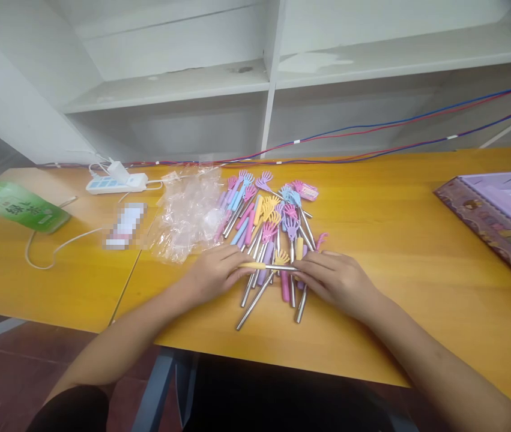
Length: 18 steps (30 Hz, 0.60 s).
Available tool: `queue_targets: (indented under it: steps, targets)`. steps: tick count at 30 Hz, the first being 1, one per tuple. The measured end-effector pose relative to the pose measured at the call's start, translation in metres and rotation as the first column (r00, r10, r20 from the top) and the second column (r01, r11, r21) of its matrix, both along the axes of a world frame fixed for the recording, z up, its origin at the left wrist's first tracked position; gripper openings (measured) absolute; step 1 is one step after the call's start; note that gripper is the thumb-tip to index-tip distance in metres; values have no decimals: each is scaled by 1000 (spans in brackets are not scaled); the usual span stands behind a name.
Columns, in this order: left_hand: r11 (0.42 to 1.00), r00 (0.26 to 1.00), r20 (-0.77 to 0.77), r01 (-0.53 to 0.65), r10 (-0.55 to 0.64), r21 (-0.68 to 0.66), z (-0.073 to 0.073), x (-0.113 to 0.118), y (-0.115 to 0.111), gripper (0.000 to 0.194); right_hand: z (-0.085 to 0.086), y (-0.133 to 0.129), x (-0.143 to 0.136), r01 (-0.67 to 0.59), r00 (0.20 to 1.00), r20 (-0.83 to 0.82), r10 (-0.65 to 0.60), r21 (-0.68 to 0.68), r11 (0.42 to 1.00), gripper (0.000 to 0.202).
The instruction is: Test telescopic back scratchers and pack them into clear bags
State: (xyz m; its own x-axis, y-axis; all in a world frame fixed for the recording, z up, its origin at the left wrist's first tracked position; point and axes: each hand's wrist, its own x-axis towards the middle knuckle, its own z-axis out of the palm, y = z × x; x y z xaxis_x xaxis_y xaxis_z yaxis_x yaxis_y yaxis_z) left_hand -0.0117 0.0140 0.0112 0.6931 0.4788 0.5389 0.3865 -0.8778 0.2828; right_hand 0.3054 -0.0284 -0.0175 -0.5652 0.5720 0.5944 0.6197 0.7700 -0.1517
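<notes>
A back scratcher with a yellow grip (253,264) and a metal rod lies level between my two hands, above the near side of a pile. My left hand (212,273) is closed on its yellow grip. The fingers of my right hand (338,277) pinch the metal end and hide its tip. Beneath and behind them spreads a pile of back scratchers (269,230) with small hand-shaped heads in pink, purple, blue and yellow. Several bare metal rods point toward me, one metal rod (255,301) reaching nearest the table's front edge.
Crumpled clear plastic bags (187,216) lie left of the pile. Farther left are a phone (126,225) on a white cable, a power strip (117,182) and a green bottle (21,204). A purple box (498,222) stands at right. Shelves (349,69) and cables back the wooden table (372,240).
</notes>
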Motion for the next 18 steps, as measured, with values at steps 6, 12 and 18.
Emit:
queue_targets:
  steps: [6,12,18]
  targets:
    - [993,997,42,72,-68,-99,1,3,-3,16,-3,-2,-3,-64,998,-22,64,13,998,17]
    - [993,997,46,60,-55,-104,-4,5,-4,18,-7,-3,-6,-66,998,-15,66,-2,998,22]
    - [992,998,39,46,-42,-120,-6,6,-6,21,-5,-4,-9,-68,998,-12,68,-3,998,23]
